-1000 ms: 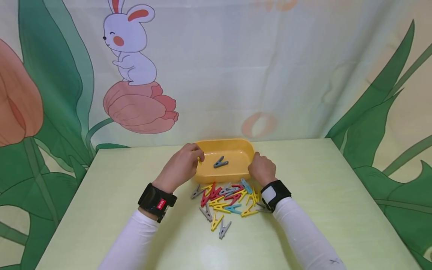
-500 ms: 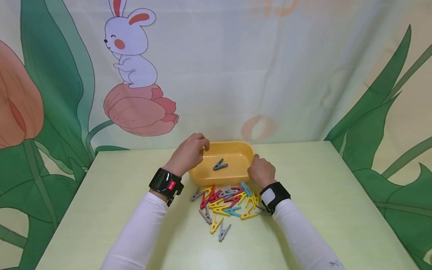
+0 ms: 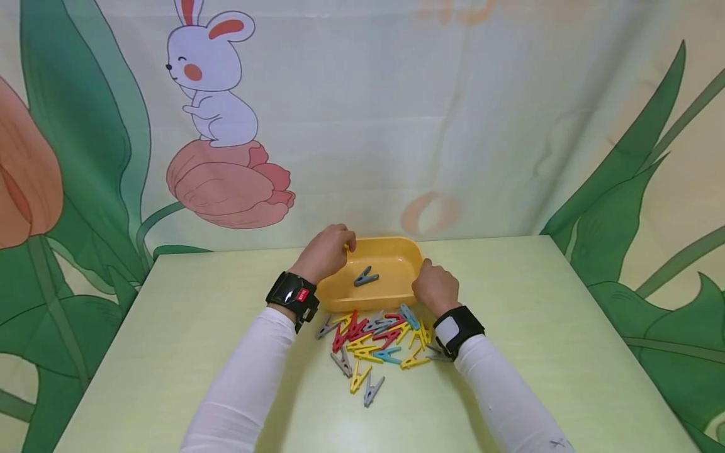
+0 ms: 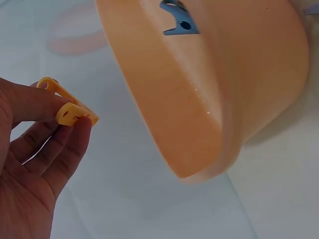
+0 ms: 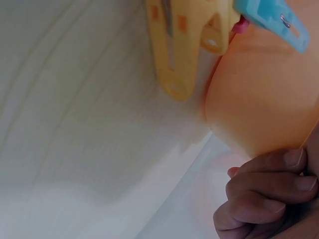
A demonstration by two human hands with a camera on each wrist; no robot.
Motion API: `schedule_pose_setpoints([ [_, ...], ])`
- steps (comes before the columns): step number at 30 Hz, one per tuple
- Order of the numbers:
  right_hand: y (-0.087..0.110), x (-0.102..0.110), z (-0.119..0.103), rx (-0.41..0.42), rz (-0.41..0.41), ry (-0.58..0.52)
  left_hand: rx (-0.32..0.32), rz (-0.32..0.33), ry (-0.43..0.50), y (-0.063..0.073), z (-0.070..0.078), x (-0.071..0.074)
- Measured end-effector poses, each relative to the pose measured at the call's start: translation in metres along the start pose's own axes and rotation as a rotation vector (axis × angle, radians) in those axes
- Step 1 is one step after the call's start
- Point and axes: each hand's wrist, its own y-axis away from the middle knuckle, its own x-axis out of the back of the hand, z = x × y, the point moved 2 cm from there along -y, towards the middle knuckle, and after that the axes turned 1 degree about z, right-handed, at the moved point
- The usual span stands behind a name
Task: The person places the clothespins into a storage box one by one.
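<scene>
My left hand [image 3: 325,253] pinches a yellow clothespin [image 4: 72,114] between thumb and fingers. It hovers at the back left rim of a yellow plastic basin [image 3: 391,302]; in the left wrist view the clothespin is apart from the rim. From the head, that clothespin is mostly hidden by the fingers. One grey-blue clothespin [image 3: 365,276] lies inside the basin. At the basin's right side, my right hand [image 3: 436,288] grips the rim with curled fingers, seen also in the right wrist view [image 5: 264,191].
In front of the basin, a loose pile of clothespins [image 3: 376,340] in red, yellow, blue and grey lies on the pale table [image 3: 187,352]. A printed curtain [image 3: 351,126] hangs just behind the table's far edge. Both wrists wear black straps.
My left hand has moved up and to the right, over the basin's left rim, carrying the yellow clothespin. The right hand stays on the rim, and the pile lies as before.
</scene>
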Motion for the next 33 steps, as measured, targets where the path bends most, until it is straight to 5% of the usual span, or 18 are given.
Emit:
schedule_pose_setpoints([
  [16, -0.001, -0.001, -0.001, -0.012, -0.01, 0.012, 0.035, -0.074, 0.003, -0.001, -0.012, -0.02],
  [23, 0.0, -0.002, -0.001, -0.008, 0.009, 0.015, 0.014, -0.055, -0.021, 0.008, -0.005, -0.01],
  [33, -0.002, -0.003, 0.0, -0.012, 0.004, 0.029, -0.09, 0.022, -0.043, 0.04, 0.01, 0.014],
])
